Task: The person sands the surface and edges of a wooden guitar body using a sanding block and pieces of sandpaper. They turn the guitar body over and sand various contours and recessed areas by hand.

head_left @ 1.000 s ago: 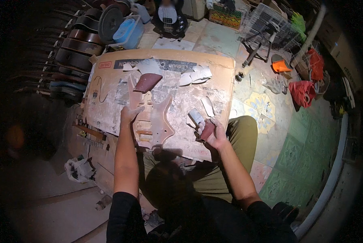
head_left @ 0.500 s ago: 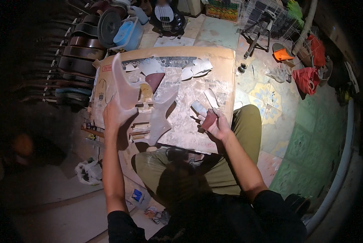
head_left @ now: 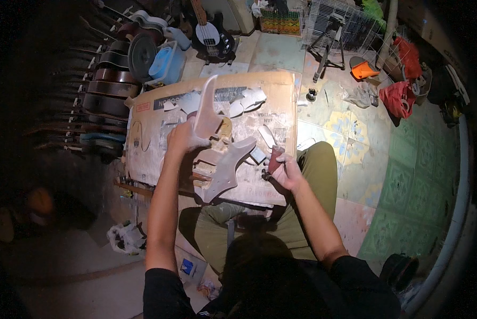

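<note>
My left hand grips a pale, sanded electric guitar body by its upper left side, tilting it up off the dusty cardboard sheet. The body has routed cavities and a long horn pointing away from me. My right hand holds a reddish-brown piece of sandpaper at the board's right edge, fingers curled round it. White torn paper pieces lie beyond the body, and a strip and a small greyish block lie just beside my right hand.
A rack of guitars, blue plastic tub and black bass stand beyond and left. At right are a black tripod stand, wire cage, orange scoop and red bag on tiled floor.
My left hand has lifted the guitar body's horn end and shifted it to the right, turning the body. My right hand still holds the sandpaper near the board's edge.
</note>
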The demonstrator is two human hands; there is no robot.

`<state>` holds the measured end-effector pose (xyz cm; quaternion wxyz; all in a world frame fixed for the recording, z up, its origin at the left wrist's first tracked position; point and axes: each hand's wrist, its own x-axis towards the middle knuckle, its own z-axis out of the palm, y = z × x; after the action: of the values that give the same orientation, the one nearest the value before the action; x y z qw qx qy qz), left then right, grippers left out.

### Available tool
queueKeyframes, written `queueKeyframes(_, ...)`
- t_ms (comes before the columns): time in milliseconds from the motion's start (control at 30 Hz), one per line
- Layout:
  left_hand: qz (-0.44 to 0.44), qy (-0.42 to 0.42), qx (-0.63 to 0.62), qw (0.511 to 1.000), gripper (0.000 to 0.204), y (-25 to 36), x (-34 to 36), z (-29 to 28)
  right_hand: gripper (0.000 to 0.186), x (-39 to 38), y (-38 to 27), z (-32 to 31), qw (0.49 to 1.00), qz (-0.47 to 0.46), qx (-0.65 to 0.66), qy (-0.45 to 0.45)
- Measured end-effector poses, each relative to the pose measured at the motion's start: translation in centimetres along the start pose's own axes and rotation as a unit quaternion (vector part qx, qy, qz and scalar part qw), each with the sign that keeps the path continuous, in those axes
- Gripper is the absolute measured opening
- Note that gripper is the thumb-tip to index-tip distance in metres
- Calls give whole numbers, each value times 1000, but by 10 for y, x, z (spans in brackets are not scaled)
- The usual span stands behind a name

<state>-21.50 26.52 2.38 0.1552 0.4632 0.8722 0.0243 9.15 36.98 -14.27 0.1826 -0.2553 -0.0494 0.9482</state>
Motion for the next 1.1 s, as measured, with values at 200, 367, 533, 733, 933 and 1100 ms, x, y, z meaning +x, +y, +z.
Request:
queueKeyframes(200,-34,-20,-234,971,73,-61,48,66,29,-11,-4,11,997,23,-57,36)
queueKeyframes(367,-35,21,-213,976,59,-111,52,116,31,-5,5,29,988,49,-141,27)
queueKeyframes(533,-34,165,-31,985,37,-8,21,117,38,-9,4,47,979,49,-191,41)
queueKeyframes(733,49,38,-468,881,37,74,-23,124,29,-5,33,73,943,16,-330,33)
queueKeyframes(933,-36,138,-485,863,33,73,-30,115,28,-9,53,58,932,-9,-356,67)
queueKeyframes(1100,-57,206,-486,848,32,85,-43,99,37,-32,58,96,763,-277,-582,45)
